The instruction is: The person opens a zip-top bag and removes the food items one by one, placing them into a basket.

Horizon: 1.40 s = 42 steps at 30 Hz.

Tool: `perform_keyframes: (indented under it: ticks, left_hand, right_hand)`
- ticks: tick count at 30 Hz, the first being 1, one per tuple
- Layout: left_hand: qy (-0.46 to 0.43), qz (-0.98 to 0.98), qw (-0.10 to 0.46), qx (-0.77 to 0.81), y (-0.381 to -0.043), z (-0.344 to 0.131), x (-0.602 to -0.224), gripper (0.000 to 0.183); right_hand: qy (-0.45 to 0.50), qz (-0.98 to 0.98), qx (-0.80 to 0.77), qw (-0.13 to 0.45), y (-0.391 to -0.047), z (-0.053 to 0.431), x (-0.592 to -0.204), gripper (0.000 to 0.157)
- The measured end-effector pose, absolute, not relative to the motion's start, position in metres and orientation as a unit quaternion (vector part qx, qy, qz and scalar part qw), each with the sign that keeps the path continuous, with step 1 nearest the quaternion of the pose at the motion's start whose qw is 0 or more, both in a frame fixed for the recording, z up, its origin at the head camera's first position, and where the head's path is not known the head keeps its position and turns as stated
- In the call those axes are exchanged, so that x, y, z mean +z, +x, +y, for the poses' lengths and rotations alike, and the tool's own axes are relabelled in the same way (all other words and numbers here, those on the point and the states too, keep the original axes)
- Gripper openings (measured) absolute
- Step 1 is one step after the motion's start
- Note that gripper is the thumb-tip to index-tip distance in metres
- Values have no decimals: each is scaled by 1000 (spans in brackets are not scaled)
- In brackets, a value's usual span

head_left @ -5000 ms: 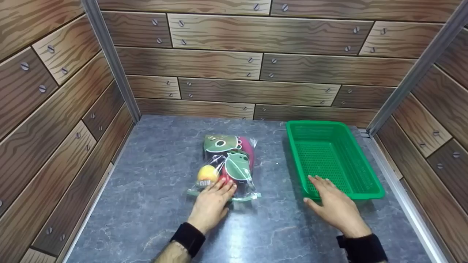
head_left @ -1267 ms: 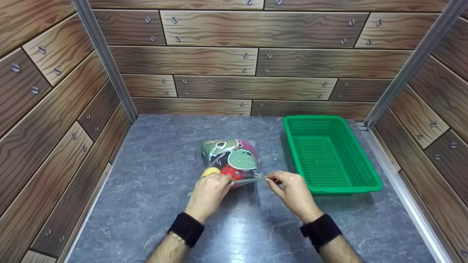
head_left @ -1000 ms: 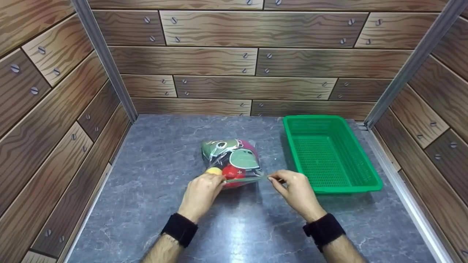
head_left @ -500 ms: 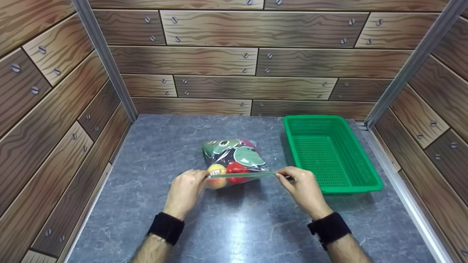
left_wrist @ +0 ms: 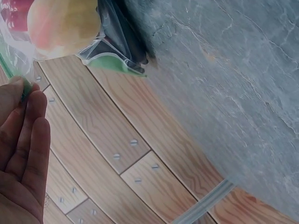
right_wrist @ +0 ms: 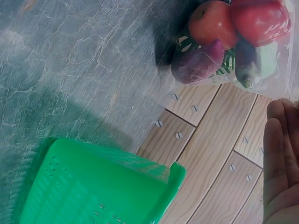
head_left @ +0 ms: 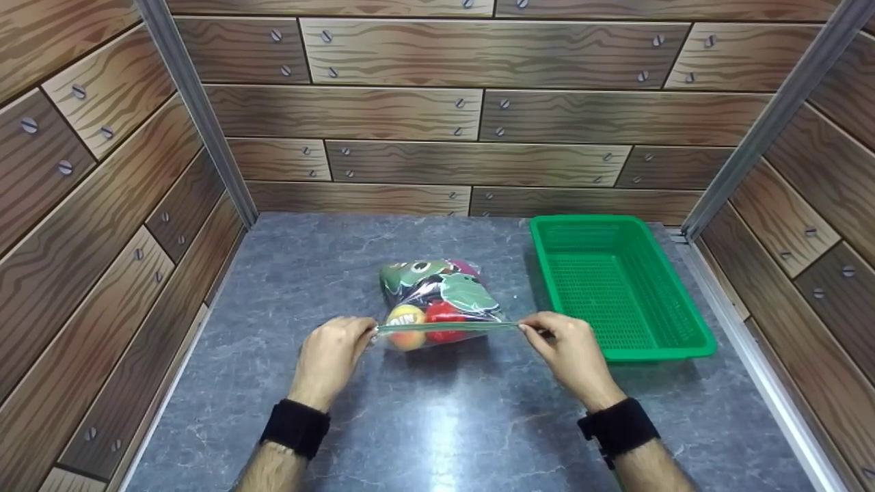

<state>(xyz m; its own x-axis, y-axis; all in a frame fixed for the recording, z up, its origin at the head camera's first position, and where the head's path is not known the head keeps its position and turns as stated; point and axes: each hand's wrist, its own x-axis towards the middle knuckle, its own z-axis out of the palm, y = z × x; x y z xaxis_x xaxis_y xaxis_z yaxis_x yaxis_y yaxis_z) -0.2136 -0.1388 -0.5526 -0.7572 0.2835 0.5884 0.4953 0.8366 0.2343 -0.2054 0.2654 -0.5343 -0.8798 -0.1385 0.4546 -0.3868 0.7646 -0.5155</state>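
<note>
A clear zip bag with green printed shapes lies mid-table, its green zip strip stretched level along the near edge. My left hand pinches the strip's left end, and my right hand pinches its right end. Through the film show a yellow and pinkish round fruit and a red one. From the right wrist view, a purple eggplant and a red apple are visible inside too. The left wrist view has my thumb and fingertips together on the strip's corner.
A green plastic basket with a perforated bottom stands to the right, just past my right hand. The grey marbled table is enclosed by wood-patterned walls at the back and both sides, with metal posts in the corners.
Five seconds ago both hands were open, the left on the bag. Both then took the zip strip; the left slid leftward to its far end, the right slightly rightward, pulling the strip straight.
</note>
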Motion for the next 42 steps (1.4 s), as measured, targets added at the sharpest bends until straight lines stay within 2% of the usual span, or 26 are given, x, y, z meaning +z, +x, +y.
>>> perform_keyframes:
  ticks: [9, 19, 25, 28, 35, 42]
  left_hand:
    - [-231, -928, 233, -179, -211, -137, -564, 8]
    - [-264, -932, 157, -195, -210, -115, -568, 9]
    - [-290, -926, 138, -201, -210, -100, -568, 23]
    - [-303, -925, 138, -185, -210, -94, -569, 25]
    - [-327, -917, 173, -152, -210, -88, -572, 12]
    - [-293, -909, 179, -235, -212, -90, -559, 5]
  right_hand:
    - [151, -916, 316, 194, -201, 261, -540, 7]
    - [150, -916, 319, 191, -200, 260, -544, 7]
    - [151, -916, 319, 193, -200, 259, -545, 6]
    - [150, -916, 321, 191, -200, 259, -545, 6]
    - [145, -915, 325, 189, -199, 259, -546, 7]
    - [143, -917, 323, 186, -199, 261, -548, 9]
